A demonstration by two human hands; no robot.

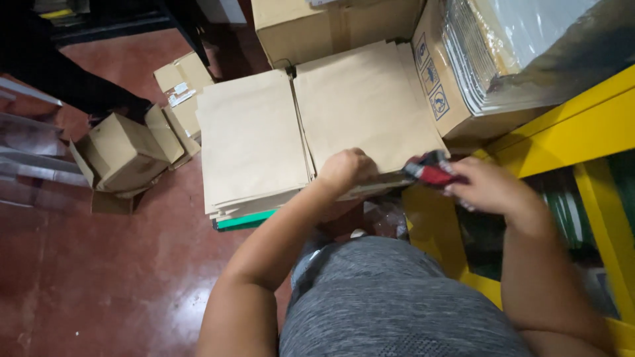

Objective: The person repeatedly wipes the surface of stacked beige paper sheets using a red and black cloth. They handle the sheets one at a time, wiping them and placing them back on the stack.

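Note:
Two stacks of flat brown cardboard sheets lie side by side in front of me, the left stack (250, 139) and the right stack (365, 102). My left hand (345, 170) is curled at the near edge of the right stack, fingers closed on the sheets there. My right hand (488, 187) is just right of that stack and grips a small red, black and white object (431, 170); blur keeps me from telling what it is.
A large cardboard box (433, 79) filled with clear plastic sheets stands at the right, beside a yellow metal frame (569, 132). Small open cardboard boxes (126, 151) sit on the red floor (99, 284) at left, where another person's dark sleeve (73, 82) reaches in. Another box (317, 26) stands behind.

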